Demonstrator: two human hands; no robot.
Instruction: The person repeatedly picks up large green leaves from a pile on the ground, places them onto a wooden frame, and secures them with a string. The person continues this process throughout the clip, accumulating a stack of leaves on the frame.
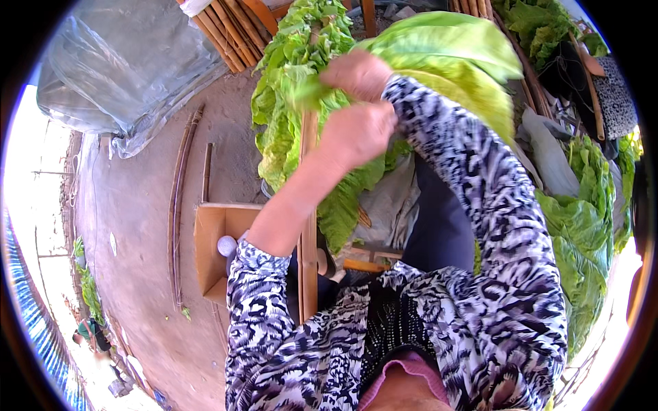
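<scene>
Over a long wooden stick [309, 260], my two hands work close together. My left hand [360, 135] is closed in a fist; what is inside it is hidden. Just beyond, my right hand [356, 74] is closed and blurred, with a smeared green leaf [308, 92] at its fingertips. Large broad leaves [445, 48], bright green and like tobacco leaves, fan out to the right behind my right wrist. A thick row of similar leaves [274, 130] hangs along the far part of the stick, on both sides.
An open cardboard box [211, 250] stands left of the stick. Long poles [179, 205] lie on the dirt floor [137, 226]. Plastic sheeting [130, 68] covers something at the far left, near bundled sticks [229, 34]. More leaves [579, 226] are piled at my right.
</scene>
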